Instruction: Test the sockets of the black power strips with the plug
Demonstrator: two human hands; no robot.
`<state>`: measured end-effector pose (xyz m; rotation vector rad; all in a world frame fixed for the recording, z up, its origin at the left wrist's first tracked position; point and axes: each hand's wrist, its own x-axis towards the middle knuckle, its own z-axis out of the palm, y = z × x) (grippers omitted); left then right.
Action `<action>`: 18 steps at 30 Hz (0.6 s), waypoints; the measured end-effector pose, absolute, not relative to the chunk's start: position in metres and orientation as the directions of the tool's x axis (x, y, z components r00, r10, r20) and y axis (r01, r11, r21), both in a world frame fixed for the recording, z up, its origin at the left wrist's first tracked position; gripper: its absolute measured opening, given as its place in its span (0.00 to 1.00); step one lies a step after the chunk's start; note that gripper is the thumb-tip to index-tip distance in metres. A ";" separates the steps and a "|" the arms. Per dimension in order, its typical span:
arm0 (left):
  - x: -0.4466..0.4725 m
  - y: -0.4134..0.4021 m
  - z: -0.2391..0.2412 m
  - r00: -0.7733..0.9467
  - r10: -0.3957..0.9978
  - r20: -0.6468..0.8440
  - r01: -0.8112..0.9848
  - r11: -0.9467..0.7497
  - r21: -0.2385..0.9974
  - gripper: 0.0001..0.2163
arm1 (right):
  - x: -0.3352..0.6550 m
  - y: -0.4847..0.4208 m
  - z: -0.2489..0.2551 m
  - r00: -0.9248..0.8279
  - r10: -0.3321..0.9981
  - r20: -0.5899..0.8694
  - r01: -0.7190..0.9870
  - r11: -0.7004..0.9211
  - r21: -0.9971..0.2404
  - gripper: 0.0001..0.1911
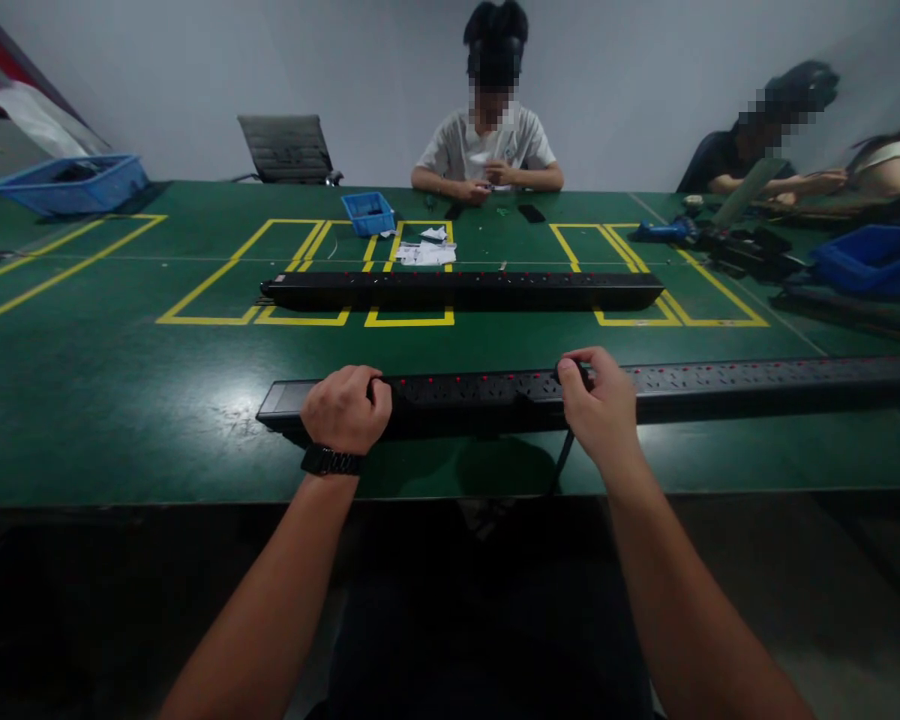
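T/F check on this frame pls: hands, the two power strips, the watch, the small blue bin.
1. The left hand and right hand both grip the near power strip. True.
2. The watch is on the right wrist. False: it is on the left wrist.
3. The far power strip lies across yellow tape lines. True.
4. The small blue bin sits on the near power strip. False: it stands on the table, beyond the far power strip.

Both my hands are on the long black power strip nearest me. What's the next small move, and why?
Probably ease the power strip slightly farther onto the table. Your left hand and right hand both grip it, it lies close to the near edge, and a cable hangs over that edge below the right hand.
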<state>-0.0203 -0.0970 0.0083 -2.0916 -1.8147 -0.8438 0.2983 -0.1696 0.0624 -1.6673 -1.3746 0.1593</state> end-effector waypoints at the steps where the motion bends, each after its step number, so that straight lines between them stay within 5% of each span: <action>1: -0.021 -0.097 0.008 0.060 0.821 0.568 0.962 -0.200 0.186 0.13 | 0.298 -0.169 0.061 0.352 0.834 0.425 0.717 0.052 -0.695 0.13; 18: -0.021 -0.098 0.010 0.045 0.831 0.555 0.956 -0.197 0.218 0.14 | 0.294 -0.160 0.060 0.274 0.923 0.271 0.942 -0.200 -0.269 0.13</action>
